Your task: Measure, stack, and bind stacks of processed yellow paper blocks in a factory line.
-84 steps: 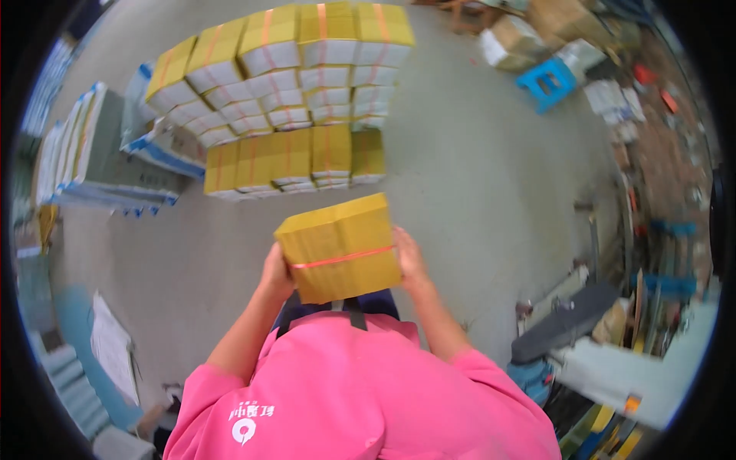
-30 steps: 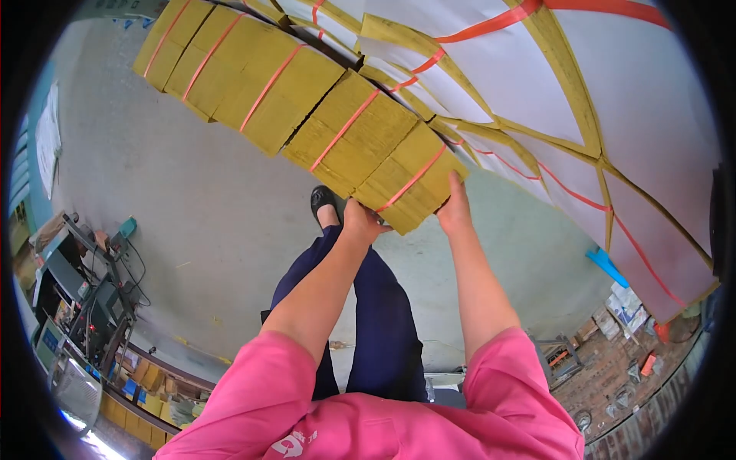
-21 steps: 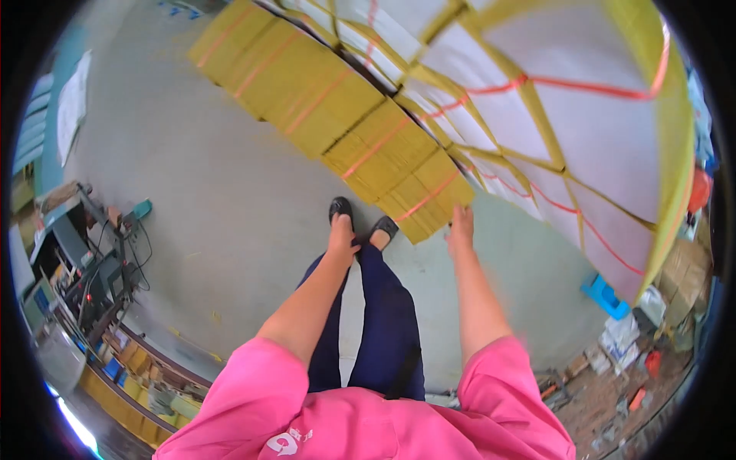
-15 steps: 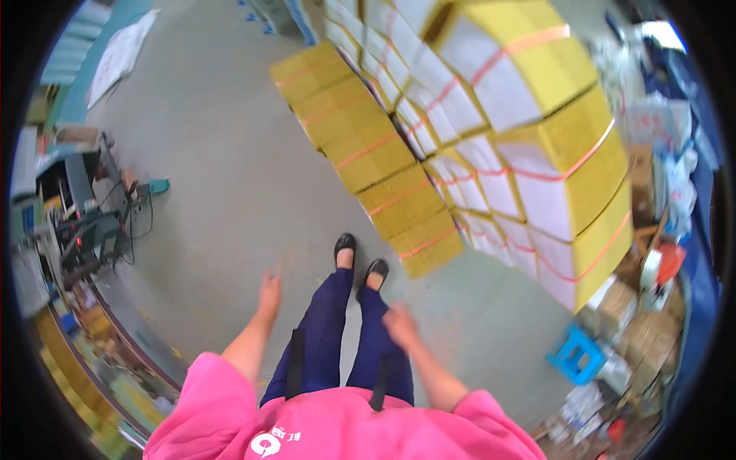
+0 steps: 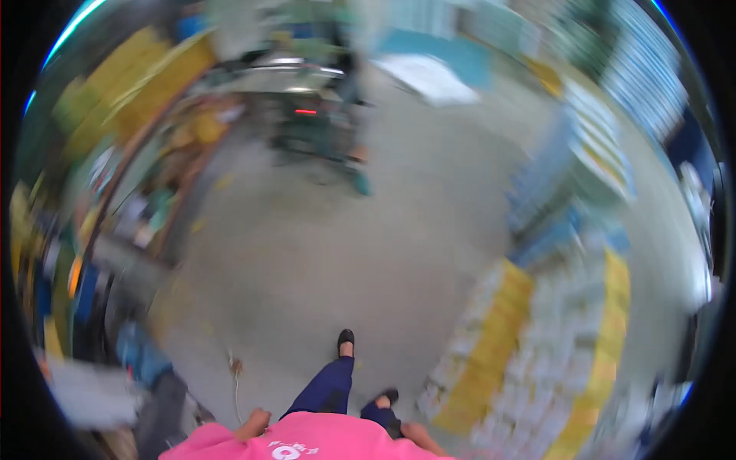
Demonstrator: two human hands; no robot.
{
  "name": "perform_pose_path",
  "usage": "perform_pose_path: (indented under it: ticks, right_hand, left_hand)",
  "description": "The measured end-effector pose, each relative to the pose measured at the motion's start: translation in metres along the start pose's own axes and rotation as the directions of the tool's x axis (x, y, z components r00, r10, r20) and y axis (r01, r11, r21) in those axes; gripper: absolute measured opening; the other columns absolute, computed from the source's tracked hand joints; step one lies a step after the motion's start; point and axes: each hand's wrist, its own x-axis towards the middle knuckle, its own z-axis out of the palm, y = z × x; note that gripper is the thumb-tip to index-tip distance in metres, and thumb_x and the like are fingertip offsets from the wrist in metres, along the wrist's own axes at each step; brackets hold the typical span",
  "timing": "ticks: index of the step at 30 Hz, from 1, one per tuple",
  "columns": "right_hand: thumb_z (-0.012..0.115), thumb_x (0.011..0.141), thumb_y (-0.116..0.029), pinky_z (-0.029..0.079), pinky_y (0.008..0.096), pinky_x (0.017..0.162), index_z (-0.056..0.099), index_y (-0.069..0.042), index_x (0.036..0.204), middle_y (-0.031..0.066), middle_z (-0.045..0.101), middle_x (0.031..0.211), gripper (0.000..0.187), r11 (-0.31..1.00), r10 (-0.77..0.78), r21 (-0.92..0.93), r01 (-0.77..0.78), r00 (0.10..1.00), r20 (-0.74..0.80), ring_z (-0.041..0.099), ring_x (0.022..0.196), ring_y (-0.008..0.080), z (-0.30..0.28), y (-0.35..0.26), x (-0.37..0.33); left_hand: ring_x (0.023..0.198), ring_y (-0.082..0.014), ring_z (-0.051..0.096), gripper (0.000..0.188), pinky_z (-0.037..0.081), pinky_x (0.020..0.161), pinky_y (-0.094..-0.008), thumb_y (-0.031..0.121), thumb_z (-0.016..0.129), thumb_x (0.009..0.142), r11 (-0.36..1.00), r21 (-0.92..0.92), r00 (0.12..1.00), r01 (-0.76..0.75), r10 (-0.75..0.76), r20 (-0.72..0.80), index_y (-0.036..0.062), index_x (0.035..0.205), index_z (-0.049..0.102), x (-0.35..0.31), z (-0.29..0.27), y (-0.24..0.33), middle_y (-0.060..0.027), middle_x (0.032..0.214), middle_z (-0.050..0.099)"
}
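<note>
My left hand (image 5: 254, 422) hangs low at my left side, by the front of my pink shirt. Its fingers look loosely curled but are smeared, and no object shows in it. My right hand (image 5: 416, 435) hangs beside my right thigh, its fingers hidden or blurred. Neither hand touches anything that I can see. Nearest on the right is a low stack of yellow-and-white packs (image 5: 491, 345) on the floor. A thin pale cable with a plug end (image 5: 236, 366) lies on the floor by my left hand.
A dark machine (image 5: 314, 130) with a red light stands ahead. On the left runs a bin-like area with a rim (image 5: 115, 184) holding loose scraps, with yellow stacks (image 5: 146, 73) behind. White-and-blue stacks (image 5: 556, 180) stand at right; a white sheet (image 5: 429, 79) lies far ahead.
My view has swung left: the machine is now ahead and the yellow packs are at my right. My feet have stepped apart, and both hands sit lower, near my body.
</note>
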Motion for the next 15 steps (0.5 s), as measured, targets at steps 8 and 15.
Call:
perform_pose_path:
  ticks: [8,15]
  right_hand:
    - [0.05,0.089,-0.042,0.051,0.0442,0.09,0.072,-0.016,0.105,0.0132,0.07,0.109,0.038,0.872,-0.407,-0.281,0.402,0.913,0.044,0.066,0.101,0.0348,-0.183,-0.21,0.19]
    - [0.053,0.088,-0.041,0.052,0.0425,0.089,0.073,-0.017,0.104,0.0114,0.07,0.108,0.036,0.927,-0.353,-0.108,0.36,0.932,0.083,0.067,0.101,0.0321,-0.245,-0.4,0.245]
  left_hand:
    - [0.08,-0.0349,0.066,0.024,0.052,0.074,-0.0447,0.023,0.058,0.083,0.981,-0.179,0.997,-0.073,0.071,-0.021,0.0056,0.096,0.069,0.064,-0.051,-0.009,-0.0169,0.089,0.068]
    - [0.078,-0.0214,0.065,0.027,0.052,0.064,-0.036,0.025,0.052,0.092,0.256,-0.862,0.898,-0.438,0.075,-0.434,0.0073,0.109,0.064,0.138,-0.204,-0.06,-0.0091,0.095,0.066]
